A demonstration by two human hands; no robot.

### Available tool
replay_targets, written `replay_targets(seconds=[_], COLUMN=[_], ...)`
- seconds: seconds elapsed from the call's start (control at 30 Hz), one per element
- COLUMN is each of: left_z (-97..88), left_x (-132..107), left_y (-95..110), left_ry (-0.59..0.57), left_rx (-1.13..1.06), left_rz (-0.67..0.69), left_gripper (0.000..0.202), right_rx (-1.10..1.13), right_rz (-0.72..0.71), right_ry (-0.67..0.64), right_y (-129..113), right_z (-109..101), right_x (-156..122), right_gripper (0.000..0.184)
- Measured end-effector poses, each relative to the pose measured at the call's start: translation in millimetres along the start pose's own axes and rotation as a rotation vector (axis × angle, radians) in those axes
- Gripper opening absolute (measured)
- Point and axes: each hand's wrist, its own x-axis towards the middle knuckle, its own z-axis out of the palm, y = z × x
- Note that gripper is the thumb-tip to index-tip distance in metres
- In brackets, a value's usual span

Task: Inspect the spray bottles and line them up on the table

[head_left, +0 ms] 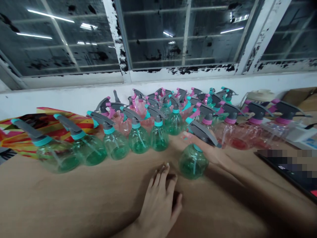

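Observation:
A green see-through spray bottle [193, 163] with a grey and turquoise trigger head stands near the middle of the table, slightly tilted. My right hand [210, 148] reaches in from the right and is closed around its neck, just under the trigger; the head hides part of the fingers. To the left of that bottle, my left hand [159, 195] rests on the tabletop with fingers stretched out and holds nothing. A row of similar green spray bottles [138, 140] stands just beyond my left hand. Pink-collared spray bottles [237, 137] stand behind and right of my right hand.
Many more spray bottles [160, 99] crowd the back of the wooden table [74, 201] against the wall. A colourful cloth [19, 135] lies at the left. At the right are a dark flat device [284, 168], a white box [294, 134] and cardboard [300, 97]. Windows are behind.

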Motion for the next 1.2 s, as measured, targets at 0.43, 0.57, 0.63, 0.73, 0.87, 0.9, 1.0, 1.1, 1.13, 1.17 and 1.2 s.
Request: replay_targets(seconds=[0.43, 0.57, 0.63, 0.73, 0.87, 0.9, 1.0, 1.1, 1.13, 1.17, 1.2], left_z=[10.6, 11.5, 11.2, 9.2, 4.3, 3.2, 1.6, 2.2, 2.5, 2.7, 2.8], left_x=[1, 1, 1, 2, 5, 6, 8, 9, 9, 9, 9], left_y=[-7, -9, -11, -14, -20, -21, -22, -21, -21, -21, -21], left_ry=[-0.017, -0.061, -0.081, -0.099, -0.111, -0.110, -0.108, -0.101, -0.097, -0.094, -0.095], left_rx=[-0.027, -0.033, -0.039, -0.046, -0.050, -0.048, -0.039, -0.033, -0.030, -0.027, -0.021], left_rz=[0.031, 0.059, 0.062, 0.077, 0.119, 0.125, 0.137, 0.143, 0.143, 0.141, 0.140], left_gripper=[0.044, 0.046, 0.046, 0.048, 0.046, 0.045, 0.045, 0.046, 0.046, 0.045, 0.044], right_rx=[-0.009, -0.031, -0.033, -0.018, 0.042, 0.053, 0.103, 0.176, 0.184, 0.177, 0.160], right_rz=[-0.014, 0.079, 0.094, 0.074, 0.034, 0.029, 0.021, 0.024, 0.031, 0.045, 0.058], right_ry=[-0.114, -0.074, -0.005, -0.008, -0.064, -0.075, -0.108, -0.079, -0.066, -0.056, -0.046], right_y=[-7, -6, -6, -7, -6, -5, -5, -6, -6, -6, -5], right_z=[-9, -20, -23, -23, -21, -21, -20, -18, -17, -16, -16], right_x=[0, 4, 7, 9, 11, 11, 10, 7, 5, 4, 2], right_gripper=[0.022, 0.015, 0.014, 0.019, 0.025, 0.024, 0.017, 0.015, 0.016, 0.018, 0.019])
